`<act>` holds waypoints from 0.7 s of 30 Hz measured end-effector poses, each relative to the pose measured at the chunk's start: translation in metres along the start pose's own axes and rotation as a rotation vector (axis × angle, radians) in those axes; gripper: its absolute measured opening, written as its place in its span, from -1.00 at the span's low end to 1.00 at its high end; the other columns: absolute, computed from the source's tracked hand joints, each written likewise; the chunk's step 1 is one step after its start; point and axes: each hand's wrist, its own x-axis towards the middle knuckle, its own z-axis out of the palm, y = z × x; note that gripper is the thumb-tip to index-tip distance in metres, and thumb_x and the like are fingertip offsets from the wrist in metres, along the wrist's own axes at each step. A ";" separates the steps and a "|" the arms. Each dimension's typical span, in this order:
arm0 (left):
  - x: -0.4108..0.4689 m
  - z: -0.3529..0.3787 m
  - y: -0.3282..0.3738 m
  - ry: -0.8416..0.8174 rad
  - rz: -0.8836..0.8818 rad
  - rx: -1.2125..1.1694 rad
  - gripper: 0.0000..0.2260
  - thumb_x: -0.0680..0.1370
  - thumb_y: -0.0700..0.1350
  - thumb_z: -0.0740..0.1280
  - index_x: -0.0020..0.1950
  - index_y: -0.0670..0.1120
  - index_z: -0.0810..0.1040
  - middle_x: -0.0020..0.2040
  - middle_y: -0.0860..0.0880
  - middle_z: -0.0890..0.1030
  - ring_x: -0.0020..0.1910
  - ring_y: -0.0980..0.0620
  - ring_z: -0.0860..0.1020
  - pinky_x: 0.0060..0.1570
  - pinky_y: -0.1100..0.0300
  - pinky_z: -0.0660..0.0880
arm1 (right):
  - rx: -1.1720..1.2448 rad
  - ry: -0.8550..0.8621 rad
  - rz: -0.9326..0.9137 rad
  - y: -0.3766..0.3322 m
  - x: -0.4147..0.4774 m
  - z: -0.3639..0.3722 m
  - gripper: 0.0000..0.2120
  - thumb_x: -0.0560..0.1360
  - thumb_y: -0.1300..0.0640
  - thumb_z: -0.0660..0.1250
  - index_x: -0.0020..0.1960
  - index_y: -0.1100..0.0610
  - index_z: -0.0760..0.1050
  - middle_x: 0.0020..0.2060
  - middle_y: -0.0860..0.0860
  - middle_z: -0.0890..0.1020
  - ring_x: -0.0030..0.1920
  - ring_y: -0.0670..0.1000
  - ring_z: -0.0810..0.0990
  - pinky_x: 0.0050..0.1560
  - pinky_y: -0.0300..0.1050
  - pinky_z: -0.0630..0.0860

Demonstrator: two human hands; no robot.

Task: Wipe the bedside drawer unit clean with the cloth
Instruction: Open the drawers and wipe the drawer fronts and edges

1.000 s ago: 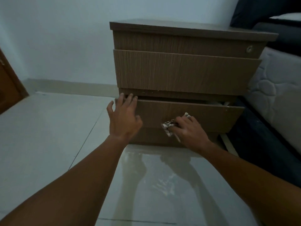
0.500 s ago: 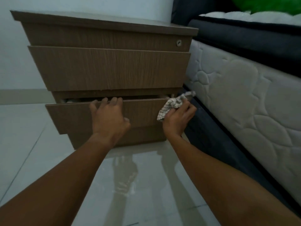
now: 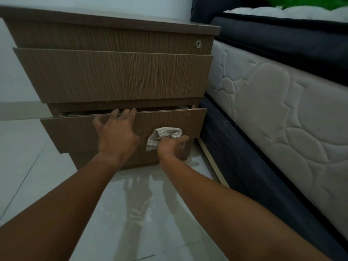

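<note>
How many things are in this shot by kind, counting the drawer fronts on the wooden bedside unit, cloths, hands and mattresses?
Brown wood-grain drawer fronts: 3, top, middle, bottom
White checked cloth: 1
Bare hands: 2, left hand, right hand
White quilted mattress: 1
Total: 7

Both hands at the bottom drawer of the bedside unit.

Left hand (image 3: 117,135) lies flat on the bottom drawer (image 3: 75,132) front, fingertips hooked over its top edge; drawer stands slightly pulled out. Right hand (image 3: 170,147) presses a bunched checked cloth (image 3: 160,136) against the drawer front near its right end. Drawer unit (image 3: 113,76) sits on glossy tiled floor (image 3: 131,213); mattress (image 3: 282,110) just to its right.
</note>
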 end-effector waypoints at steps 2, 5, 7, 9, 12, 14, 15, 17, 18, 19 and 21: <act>0.005 -0.006 0.000 -0.004 -0.022 0.000 -0.45 0.50 -0.21 0.30 0.50 -0.06 0.38 0.35 -0.07 0.53 0.37 -0.12 0.42 0.35 -0.17 0.13 | 0.014 -0.187 -0.015 0.008 -0.012 0.020 -0.70 0.61 0.22 0.20 0.28 0.04 0.18 0.17 0.12 0.51 0.00 0.06 0.58 0.00 -0.05 0.59; 0.012 -0.017 -0.001 -0.066 -0.059 -0.019 -0.45 0.51 -0.24 0.26 0.50 0.01 0.39 0.29 -0.07 0.56 0.27 -0.10 0.47 0.32 -0.08 0.13 | -0.094 -0.420 -0.042 0.022 -0.015 0.043 -0.77 0.54 0.19 0.29 -0.01 -0.09 0.29 0.06 0.13 0.59 0.03 0.16 0.65 0.04 0.23 0.65; 0.014 -0.022 -0.006 -0.118 -0.053 -0.053 -0.45 0.53 -0.21 0.27 0.52 0.05 0.36 0.36 -0.04 0.52 0.34 -0.08 0.44 0.35 -0.09 0.09 | -0.074 -0.387 -0.130 0.011 -0.029 0.040 -0.79 0.52 0.18 0.34 -0.14 -0.08 0.36 -0.08 0.07 0.63 -0.08 0.07 0.67 -0.08 0.10 0.69; 0.013 -0.027 -0.016 -0.152 -0.049 -0.077 -0.49 0.56 -0.14 0.28 0.53 0.06 0.35 0.43 0.01 0.48 0.41 -0.02 0.39 0.41 -0.14 0.01 | 0.002 -0.232 -0.272 -0.004 -0.038 0.025 -0.84 0.55 0.18 0.35 -0.12 -0.01 0.41 -0.21 -0.04 0.59 -0.22 -0.10 0.59 -0.31 -0.32 0.57; 0.003 -0.038 -0.044 -0.121 -0.164 -0.105 -0.50 0.55 -0.15 0.26 0.50 0.04 0.39 0.40 0.00 0.50 0.41 -0.02 0.39 0.45 -0.20 -0.04 | 0.094 -0.044 -0.501 -0.029 -0.039 0.006 -0.93 0.56 0.15 0.36 0.01 0.02 0.50 -0.12 -0.09 0.63 -0.12 -0.08 0.64 -0.23 -0.28 0.58; -0.006 -0.041 -0.064 -0.078 -0.215 -0.096 -0.48 0.51 -0.17 0.28 0.48 0.04 0.41 0.33 -0.03 0.54 0.38 -0.04 0.41 0.45 -0.22 -0.02 | 0.055 0.031 -0.627 -0.048 -0.037 -0.003 -0.81 0.55 0.16 0.36 0.14 0.00 0.55 0.07 -0.06 0.63 0.06 -0.04 0.61 0.02 -0.12 0.58; -0.011 -0.042 -0.072 -0.068 -0.223 -0.088 -0.47 0.49 -0.18 0.29 0.48 0.04 0.42 0.30 -0.03 0.55 0.37 -0.04 0.41 0.44 -0.22 0.00 | 0.023 0.060 -0.672 -0.056 -0.035 -0.006 -0.75 0.55 0.19 0.35 0.21 0.02 0.55 0.14 -0.03 0.60 0.13 -0.03 0.57 0.11 -0.11 0.53; -0.013 -0.041 -0.079 -0.062 -0.232 -0.090 -0.46 0.49 -0.19 0.30 0.47 0.04 0.42 0.29 -0.01 0.54 0.37 -0.04 0.41 0.43 -0.21 0.03 | -0.084 0.081 -0.743 -0.067 -0.027 -0.013 -0.69 0.55 0.19 0.33 0.29 0.06 0.56 0.22 0.04 0.55 0.21 0.02 0.50 0.19 -0.08 0.46; -0.012 -0.040 -0.079 -0.056 -0.241 -0.097 -0.48 0.49 -0.18 0.30 0.46 0.05 0.43 0.27 0.00 0.56 0.37 -0.04 0.41 0.43 -0.21 0.05 | -0.167 0.077 -0.777 -0.070 -0.024 -0.015 -0.67 0.56 0.16 0.32 0.31 0.06 0.56 0.22 0.05 0.55 0.23 0.05 0.48 0.20 -0.05 0.45; -0.011 -0.040 -0.077 -0.038 -0.250 -0.101 -0.51 0.51 -0.15 0.29 0.44 0.05 0.45 0.25 0.00 0.58 0.34 -0.04 0.43 0.41 -0.21 0.08 | -0.256 0.068 -0.797 -0.070 -0.023 -0.015 -0.66 0.56 0.13 0.33 0.33 0.05 0.55 0.22 0.05 0.56 0.24 0.07 0.47 0.19 -0.03 0.44; -0.008 -0.038 -0.078 0.017 -0.258 -0.099 -0.60 0.54 -0.11 0.27 0.39 0.07 0.52 0.20 0.00 0.64 0.27 -0.04 0.49 0.32 -0.09 0.14 | -0.392 0.071 -0.835 -0.067 -0.026 -0.011 -0.64 0.55 0.08 0.34 0.34 0.03 0.54 0.22 0.05 0.59 0.22 0.09 0.46 0.18 0.00 0.40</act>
